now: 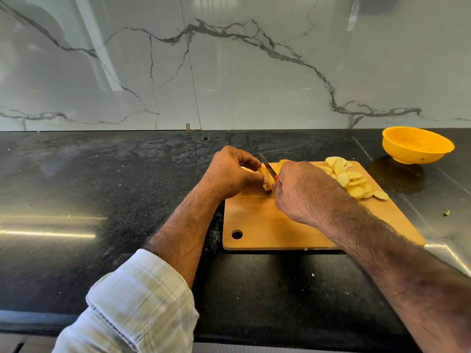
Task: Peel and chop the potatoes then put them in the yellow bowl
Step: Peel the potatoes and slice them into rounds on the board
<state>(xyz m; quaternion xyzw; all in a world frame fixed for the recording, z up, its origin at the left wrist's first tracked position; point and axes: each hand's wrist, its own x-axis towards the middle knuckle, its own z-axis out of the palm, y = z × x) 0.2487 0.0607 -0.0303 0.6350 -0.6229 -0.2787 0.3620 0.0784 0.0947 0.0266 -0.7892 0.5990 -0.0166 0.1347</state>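
Gripping a knife (267,167) by its red handle, the right hand (303,192) has its fingers curled tight around it, so that only a sliver of red shows at the knuckles. The blade angles up and away from that hand, its edge resting against the potato piece (265,180). The left hand (230,171) pinches that piece between thumb and bent fingertips and steadies it on the cutting board (270,225); the piece is pale yellow, and most of it is hidden between the two hands.

On the far right part of the wooden board lies a heap of potato slices (353,179), round and overlapping, a few of them spilling toward the board's right edge. The board has a round hole near its front left corner and lies flat on the black worktop (102,179).

Well apart from the board, at the back right of the worktop, stands the yellow bowl (416,145), upright, with no potato visible inside it. A small greenish scrap (446,213) lies on the worktop to the right of the board. The left forearm comes out of a rolled-up, pale checked sleeve (137,301). Behind the worktop rises a white marble wall (229,72) with grey veins.
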